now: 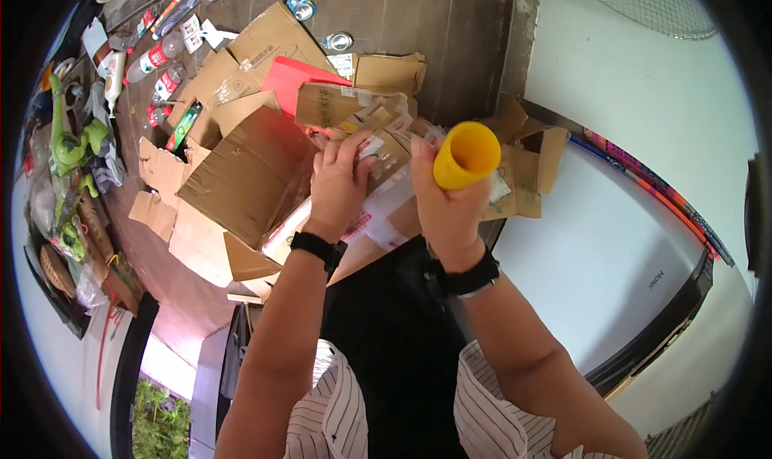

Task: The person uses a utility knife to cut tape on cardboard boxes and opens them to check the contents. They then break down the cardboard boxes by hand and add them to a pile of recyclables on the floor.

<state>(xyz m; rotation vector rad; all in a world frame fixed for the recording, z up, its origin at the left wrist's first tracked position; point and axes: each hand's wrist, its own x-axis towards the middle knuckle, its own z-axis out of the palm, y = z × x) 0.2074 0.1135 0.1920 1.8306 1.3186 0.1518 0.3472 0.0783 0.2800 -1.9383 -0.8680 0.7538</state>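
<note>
Yellow cup [466,160] is in right hand [452,218], fingers wrapped round it. Left hand [336,184], fingers bent, is at cardboard pile [392,155] between hands; can't tell if gripping. Brown box [241,170] sits left of it.

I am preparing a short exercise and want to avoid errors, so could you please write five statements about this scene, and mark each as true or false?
1. The right hand holds a yellow hollow cylinder. True.
2. The left hand holds a second yellow cylinder. False: it is at the pile of brown cardboard boxes.
3. A clear plastic bottle with a red-and-white label lies in the picture's upper left. True.
4. Both wrists are bare. False: each wears a black band.
5. A flat, bright red piece lies among the cardboard. True.
</note>
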